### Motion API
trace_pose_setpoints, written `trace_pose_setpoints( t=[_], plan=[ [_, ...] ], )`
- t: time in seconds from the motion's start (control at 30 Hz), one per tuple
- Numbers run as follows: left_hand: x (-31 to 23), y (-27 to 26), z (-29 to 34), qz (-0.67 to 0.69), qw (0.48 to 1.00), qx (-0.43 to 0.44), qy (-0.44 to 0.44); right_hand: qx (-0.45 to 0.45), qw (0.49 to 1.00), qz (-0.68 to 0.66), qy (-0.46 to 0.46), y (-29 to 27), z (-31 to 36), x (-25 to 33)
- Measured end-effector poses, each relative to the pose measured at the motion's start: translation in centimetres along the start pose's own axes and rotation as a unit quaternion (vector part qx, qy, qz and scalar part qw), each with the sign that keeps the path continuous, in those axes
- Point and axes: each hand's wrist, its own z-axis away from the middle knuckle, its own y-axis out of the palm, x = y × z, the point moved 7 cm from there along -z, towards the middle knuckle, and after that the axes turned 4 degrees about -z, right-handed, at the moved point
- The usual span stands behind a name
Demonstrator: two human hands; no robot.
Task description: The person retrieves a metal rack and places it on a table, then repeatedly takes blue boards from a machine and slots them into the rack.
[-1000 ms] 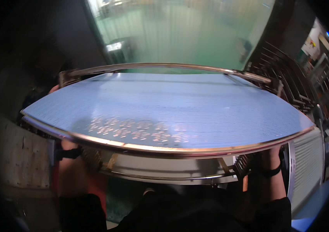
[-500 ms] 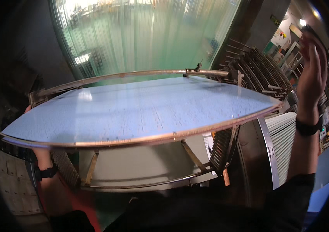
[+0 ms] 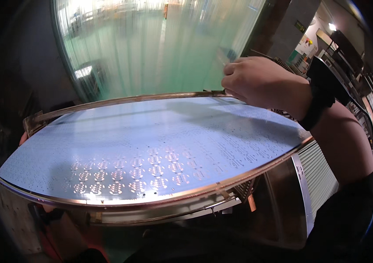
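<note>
A wide light-blue circuit board panel (image 3: 151, 127) with rows of copper-coloured marks lies across a metal rack (image 3: 107, 103), whose bar runs along the panel's far edge. My left hand (image 3: 23, 138) is at the left end, fingertips closed round the rack beside its corner. Most of that hand is hidden under the panel. My right hand (image 3: 256, 81) is above the far right part of the panel, fingers curled beside a small clamp (image 3: 214, 93) on the bar. What these fingers hold, if anything, is hidden. A dark band circles each wrist.
A translucent green strip curtain (image 3: 160, 52) hangs behind the rack. White slats (image 3: 322, 179) stand at the lower right beside a metal edge. Rods and racks fill the far right, under a lamp (image 3: 332, 27). A wooden surface (image 3: 11, 210) lies at the lower left.
My right hand has come from the far right, raised and apart, in to the clamp on the bar. The panel's near edge has dropped toward me, showing more of its face.
</note>
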Motion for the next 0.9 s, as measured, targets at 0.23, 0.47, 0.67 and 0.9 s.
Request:
trace_pose_setpoints(
  t=[0.23, 0.47, 0.67, 0.9],
  plan=[
    [0.4, -0.3, -0.6, -0.03, 1.0, 0.006, -0.003, 0.004, 0.872, -0.437, 0.221, 2.1, 0.9, -2.4],
    [0.0, 0.5, -1.9, -0.049, 0.999, 0.017, 0.005, -0.089, 0.994, -0.043, -0.036, 0.0, 1.1, -0.4],
    [-0.2, 1.6, -2.9, -0.056, 0.998, 0.026, 0.012, 0.107, 0.931, -0.237, 0.255, 0.9, 1.1, -2.7],
    [-0.3, 0.5, -3.4, -0.096, 0.995, 0.019, 0.017, -0.288, 0.796, -0.475, 0.239, 2.3, 7.6, -13.9]
  ],
)
